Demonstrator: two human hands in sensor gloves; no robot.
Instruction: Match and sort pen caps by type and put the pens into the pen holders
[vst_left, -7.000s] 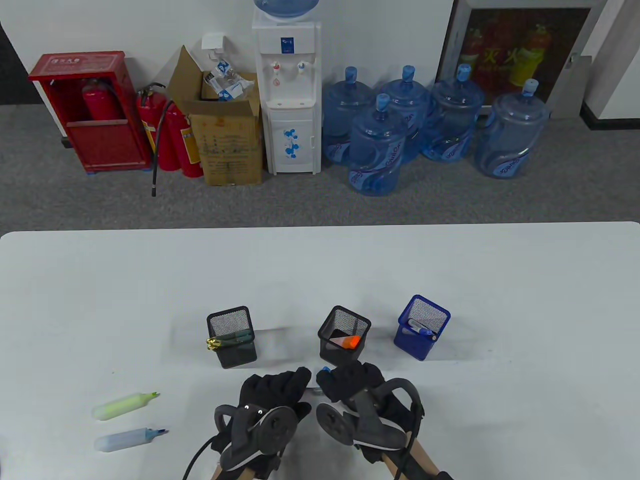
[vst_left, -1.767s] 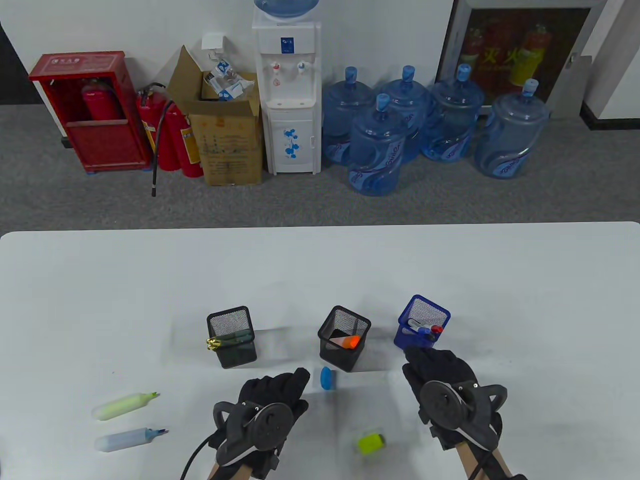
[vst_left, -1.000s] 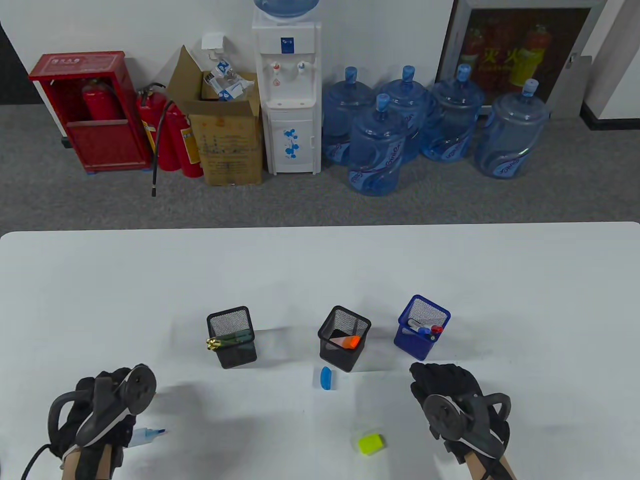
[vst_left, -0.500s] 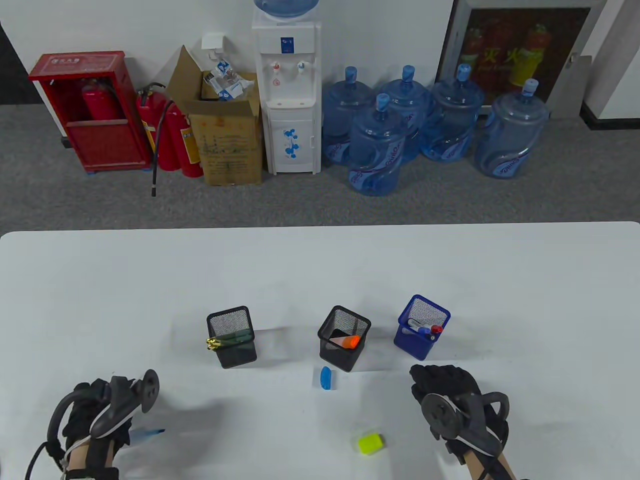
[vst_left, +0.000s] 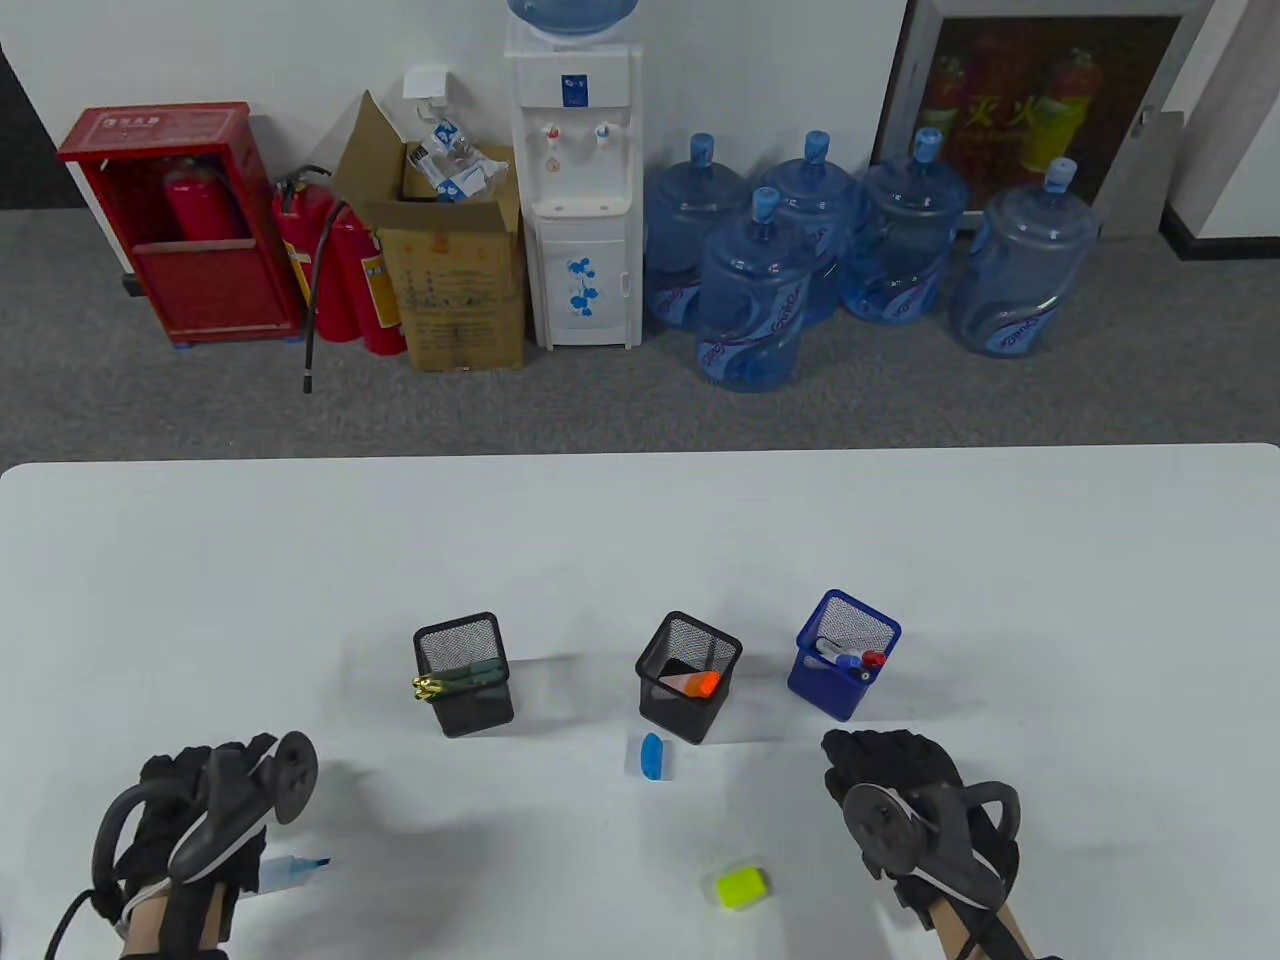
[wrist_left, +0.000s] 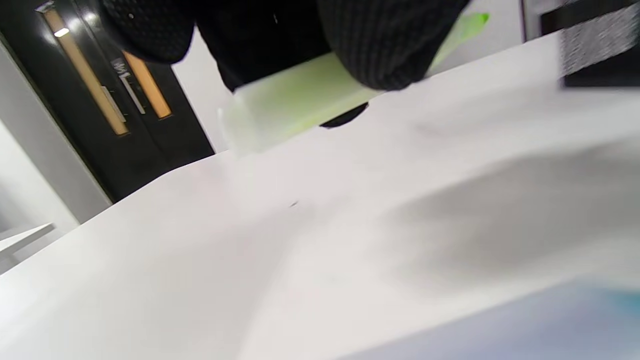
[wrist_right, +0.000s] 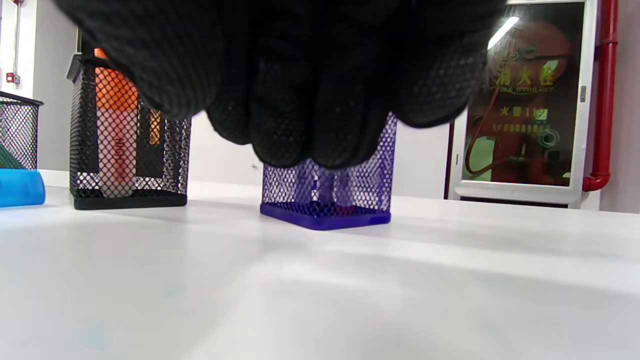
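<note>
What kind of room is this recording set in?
Probably an office or utility corner rather than a home: behind the white table stand a water dispenser with spare water jugs on grey carpet, and fire extinguishers beside a red extinguisher cabinet.

Three pen holders (vst_left: 678, 676) in a row across the table's (vst_left: 640, 540) middle, with passable gaps between. Toward the near edge, only a blue cap (vst_left: 652, 756) and yellow-green cap (vst_left: 743, 887). Open surface beyond, up to the far edge.
</note>
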